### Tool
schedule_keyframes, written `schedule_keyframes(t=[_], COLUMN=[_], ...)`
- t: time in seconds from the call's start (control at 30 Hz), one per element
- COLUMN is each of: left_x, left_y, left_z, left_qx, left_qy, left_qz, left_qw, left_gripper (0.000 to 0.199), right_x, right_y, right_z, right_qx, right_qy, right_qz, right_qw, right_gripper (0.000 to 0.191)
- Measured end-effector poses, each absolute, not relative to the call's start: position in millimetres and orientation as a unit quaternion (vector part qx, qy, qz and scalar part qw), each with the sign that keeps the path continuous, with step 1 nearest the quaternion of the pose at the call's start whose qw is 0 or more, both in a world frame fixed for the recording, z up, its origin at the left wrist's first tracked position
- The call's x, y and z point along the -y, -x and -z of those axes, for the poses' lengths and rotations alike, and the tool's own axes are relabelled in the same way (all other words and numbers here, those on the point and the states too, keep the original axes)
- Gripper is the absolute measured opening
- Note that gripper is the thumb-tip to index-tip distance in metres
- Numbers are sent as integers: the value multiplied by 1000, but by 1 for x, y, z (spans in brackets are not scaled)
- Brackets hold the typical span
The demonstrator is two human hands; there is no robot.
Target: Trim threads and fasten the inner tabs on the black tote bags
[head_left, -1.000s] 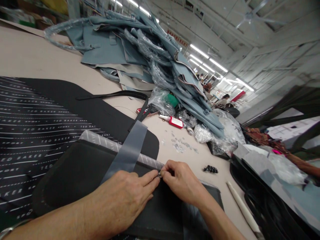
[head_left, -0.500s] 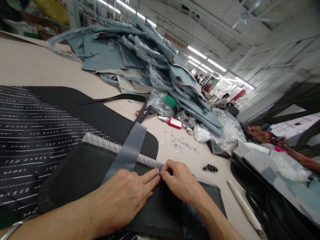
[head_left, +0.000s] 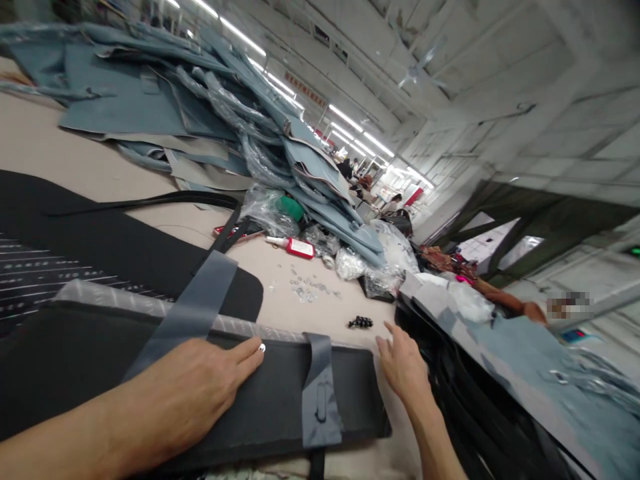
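My left hand (head_left: 195, 383) lies flat on a dark panel (head_left: 270, 400), fingers stretched out. At its fingertips, a small shiny metal piece (head_left: 261, 348) sits on the panel. A grey strap (head_left: 200, 300) crosses the panel's edge beside that hand. Another grey strap piece (head_left: 320, 393) with an oblong slot lies toward the panel's right end. My right hand (head_left: 403, 363) is off the panel to the right, fingers apart and holding nothing. A small black coiled item (head_left: 361, 323) lies on the table just left of its fingertips. Loose small metal pieces (head_left: 307, 288) are scattered farther back.
A heap of blue-grey bag pieces (head_left: 175, 100) covers the back of the table. In front of it lie a red bottle (head_left: 299, 248) with a white nozzle and plastic bags (head_left: 270, 210). Black straps (head_left: 450, 373) and blue-grey material (head_left: 545, 360) are piled on the right.
My right hand has left the panel edge and moved right, with its fingers spreading. My left hand stays on the panel. The view has turned to the right.
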State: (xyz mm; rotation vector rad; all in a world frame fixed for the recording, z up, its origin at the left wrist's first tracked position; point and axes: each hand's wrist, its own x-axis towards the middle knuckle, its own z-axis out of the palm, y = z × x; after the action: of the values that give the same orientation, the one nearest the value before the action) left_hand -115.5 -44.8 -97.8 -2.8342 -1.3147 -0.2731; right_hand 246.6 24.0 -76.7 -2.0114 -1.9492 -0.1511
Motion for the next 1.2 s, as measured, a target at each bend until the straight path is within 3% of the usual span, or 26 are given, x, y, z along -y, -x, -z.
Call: schedule_keyframes(t=[0.17,0.3,0.37,0.43,0.5,0.57,0.63,0.73,0.9,1.2], left_x=[47,49,49,50,50,51,51,51,50,50], left_y=[118,120,120,120,119,120,121,121,121,121], left_z=[101,99,98,97,97,98,100,102,103,101], left_qx=[421,412,411,413,415,417,419,420,419,424], left_qy=[900,904,905,904,902,899,897,894,893,893], left_qz=[115,114,113,113,118,129,144,158,160,146], left_qw=[-5,3,3,4,2,-5,-12,-17,-26,-31], left_gripper=[57,50,47,45,44,43,41,38,37,36], right_x=[-10,-17,-18,-15,-10,-7,-7,-16,-34,-41], right_y=[-311,-320,-306,-278,-236,-190,-148,-105,-75,-76], right_z=[99,101,92,80,69,64,63,69,83,108], right_qx=[651,660,627,553,455,367,295,214,153,254], right_qy=[744,731,735,711,608,476,387,318,328,327], right_qz=[100,97,68,-35,-213,-415,-554,-645,-655,-628], right_qw=[112,142,250,433,615,683,675,661,664,659], right_gripper=[37,42,47,48,46,42,35,25,30,27])
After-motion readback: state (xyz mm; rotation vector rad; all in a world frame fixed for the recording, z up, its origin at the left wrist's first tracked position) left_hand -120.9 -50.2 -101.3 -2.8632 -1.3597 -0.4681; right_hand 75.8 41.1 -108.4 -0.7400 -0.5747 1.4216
